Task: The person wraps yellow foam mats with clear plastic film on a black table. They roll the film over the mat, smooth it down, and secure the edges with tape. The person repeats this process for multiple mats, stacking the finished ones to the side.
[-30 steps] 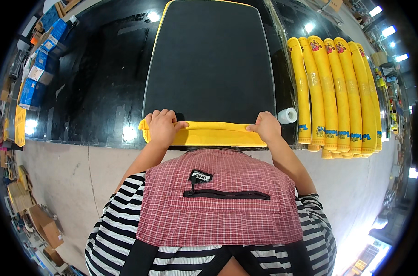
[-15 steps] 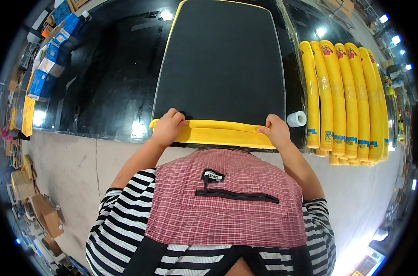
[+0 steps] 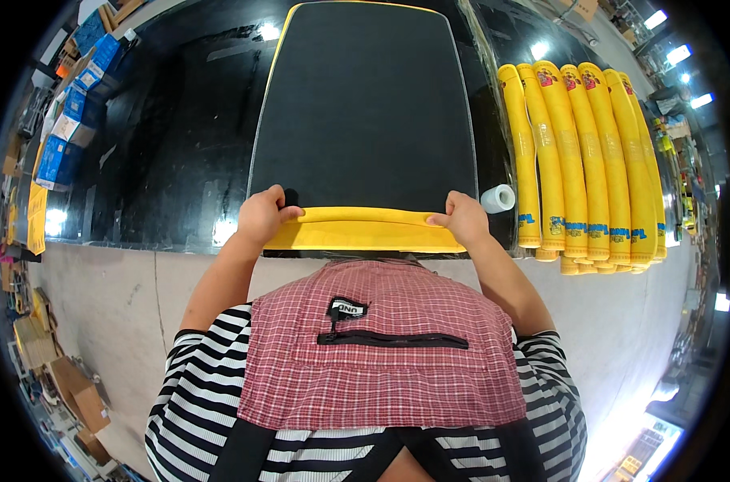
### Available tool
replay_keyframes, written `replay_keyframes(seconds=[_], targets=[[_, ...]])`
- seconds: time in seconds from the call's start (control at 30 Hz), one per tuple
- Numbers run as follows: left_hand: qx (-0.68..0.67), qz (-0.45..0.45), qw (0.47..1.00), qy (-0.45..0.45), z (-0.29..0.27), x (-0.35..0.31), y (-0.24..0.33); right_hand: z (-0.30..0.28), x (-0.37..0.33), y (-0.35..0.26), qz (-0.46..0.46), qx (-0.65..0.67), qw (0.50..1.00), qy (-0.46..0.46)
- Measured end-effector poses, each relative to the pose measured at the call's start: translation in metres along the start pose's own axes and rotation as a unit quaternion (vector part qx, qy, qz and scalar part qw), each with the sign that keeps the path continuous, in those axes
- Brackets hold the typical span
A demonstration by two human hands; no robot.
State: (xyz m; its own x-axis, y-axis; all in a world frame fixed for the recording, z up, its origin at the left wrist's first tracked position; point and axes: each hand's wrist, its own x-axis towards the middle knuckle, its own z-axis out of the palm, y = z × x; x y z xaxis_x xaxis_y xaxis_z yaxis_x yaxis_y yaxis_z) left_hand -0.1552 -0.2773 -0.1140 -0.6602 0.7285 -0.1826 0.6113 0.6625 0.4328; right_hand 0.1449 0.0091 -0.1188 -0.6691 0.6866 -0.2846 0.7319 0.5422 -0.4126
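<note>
A mat [image 3: 365, 104] with a dark backing and yellow edge lies face down on the black table. Its near end is turned over into a yellow fold [image 3: 365, 215], with more yellow surface below it. My left hand [image 3: 265, 215] grips the fold's left end, thumb pointing inward along it. At the other end my right hand [image 3: 465, 219] pinches the fold between thumb and curled fingers. Just beyond my right hand, a roll of clear tape [image 3: 498, 198] lies on its side.
Several rolled yellow mats [image 3: 578, 161] are stacked at the right, bound with clear tape. Blue-and-white boxes [image 3: 74, 112] line the far left of the black table [image 3: 172, 128]. A yellow sheet [image 3: 37, 217] hangs at its left edge. A cardboard box [image 3: 80, 394] stands on the floor.
The whole view has shifted slightly, so things sit further left. Both hands keep hold of the mat's fold, which looks slightly more rolled over.
</note>
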Motion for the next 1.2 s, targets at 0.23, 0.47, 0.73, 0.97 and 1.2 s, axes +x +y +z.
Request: replay_keyframes(seconds=[0.23, 0.47, 0.73, 0.97, 1.2], targets=[[-0.014, 0.178, 0.977, 0.117, 0.017, -0.004, -0.017, 0.019, -0.010, 0.021, -0.178, 0.043, 0.977, 0.108], [0.047, 0.271, 0.948, 0.159, 0.029, -0.006, -0.028, 0.024, -0.015, 0.029, -0.281, -0.003, 0.947, 0.155], [0.073, 0.386, 0.913, 0.109, 0.007, -0.013, -0.038, 0.015, -0.019, 0.045, -0.229, 0.090, 0.966, 0.080], [0.061, 0.297, 0.949, 0.083, 0.006, 0.020, -0.031, 0.004, 0.004, 0.040, -0.274, -0.041, 0.951, 0.137], [0.164, 0.270, 0.938, 0.140, 0.013, 0.017, -0.012, 0.016, 0.003, 0.012, -0.177, -0.110, 0.963, 0.170]])
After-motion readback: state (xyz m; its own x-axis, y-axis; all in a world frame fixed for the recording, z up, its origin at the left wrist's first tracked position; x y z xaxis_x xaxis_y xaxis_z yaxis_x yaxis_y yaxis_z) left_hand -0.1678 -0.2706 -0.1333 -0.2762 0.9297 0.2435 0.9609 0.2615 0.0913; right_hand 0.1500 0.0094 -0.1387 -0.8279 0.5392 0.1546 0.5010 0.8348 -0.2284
